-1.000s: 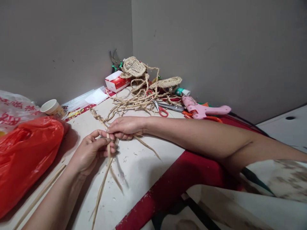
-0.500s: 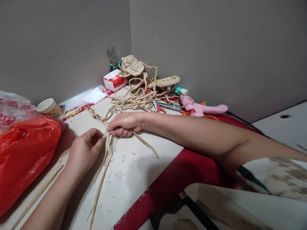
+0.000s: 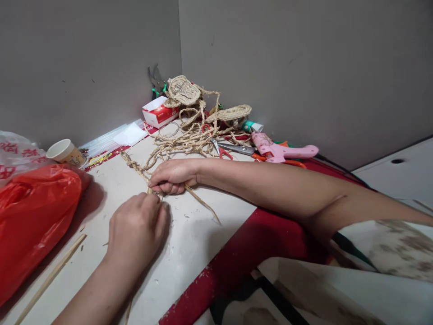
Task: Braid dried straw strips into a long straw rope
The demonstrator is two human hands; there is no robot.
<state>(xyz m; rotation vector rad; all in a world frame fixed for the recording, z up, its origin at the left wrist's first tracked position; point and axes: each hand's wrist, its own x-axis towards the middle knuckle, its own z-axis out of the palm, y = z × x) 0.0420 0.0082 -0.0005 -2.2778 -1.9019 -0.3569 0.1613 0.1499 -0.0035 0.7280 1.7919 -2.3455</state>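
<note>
My right hand (image 3: 174, 176) is closed on the end of a braided straw cord (image 3: 135, 166), which runs away from it toward the back left. One loose straw strand (image 3: 204, 205) sticks out from under that hand toward the front right. Just in front, my left hand (image 3: 140, 225) is curled over the other loose strands, its knuckles close to the right fingertips. Those strands are mostly hidden beneath the left hand and wrist; a tail end (image 3: 128, 311) shows by the forearm.
Behind lie a heap of braided cord (image 3: 184, 144), coiled straw pieces (image 3: 184, 90), scissors (image 3: 237, 148), a pink glue gun (image 3: 284, 151), pruning shears (image 3: 156, 83) and a red-white box (image 3: 160, 113). At left are a paper cup (image 3: 66, 153), a red plastic bag (image 3: 37, 216) and a flat straw strip (image 3: 50, 280).
My left hand has moved right and turned over, closing over the strands that hung in view before. My right hand keeps its hold on the braid. The view has shifted slightly.
</note>
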